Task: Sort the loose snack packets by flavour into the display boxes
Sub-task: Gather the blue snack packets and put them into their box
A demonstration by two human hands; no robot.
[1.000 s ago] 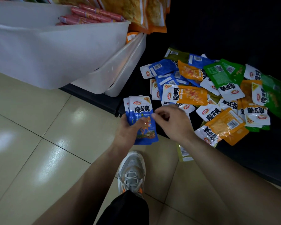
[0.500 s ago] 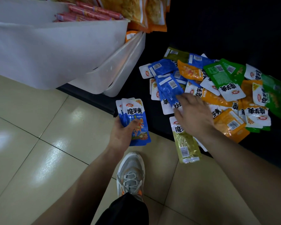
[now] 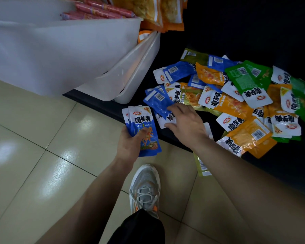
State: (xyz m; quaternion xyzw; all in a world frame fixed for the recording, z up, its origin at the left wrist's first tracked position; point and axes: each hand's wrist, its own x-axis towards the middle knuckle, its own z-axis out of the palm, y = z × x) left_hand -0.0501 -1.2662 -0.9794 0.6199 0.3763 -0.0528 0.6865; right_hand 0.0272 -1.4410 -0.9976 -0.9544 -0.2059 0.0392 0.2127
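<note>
Snack packets (image 3: 236,103) sit heaped on the dark shelf (image 3: 218,23), right of the white bins (image 3: 60,50). Head view: the right hand (image 3: 185,124) has shifted left from mid-pile onto a face-down blue packet (image 3: 158,101) at the near-left edge, likely the next one for the blue flavour. Its fingers are spread flat, not yet closed. The left hand (image 3: 130,143) keeps gripping the blue stack (image 3: 144,127), thumb on top, over the floor (image 3: 42,155).
</note>
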